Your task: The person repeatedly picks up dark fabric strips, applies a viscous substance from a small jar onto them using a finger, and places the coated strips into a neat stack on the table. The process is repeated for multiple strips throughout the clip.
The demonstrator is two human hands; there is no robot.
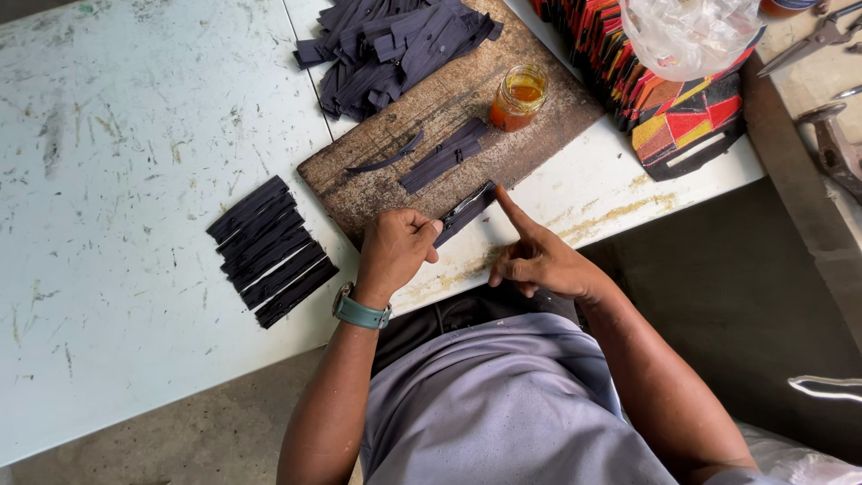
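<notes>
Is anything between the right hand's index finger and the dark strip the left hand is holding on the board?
Nothing visible. The right hand already has its fingertip on the dark strip, which the left hand pins down.

jar [518, 99] on board [359, 184], strips [271, 251] left.

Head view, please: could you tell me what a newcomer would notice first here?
Both hands meet at the worn wooden board: the left hand pinches a dark fabric strip while the right hand presses its end. Behind stands a small glass jar of amber liquid.
</notes>
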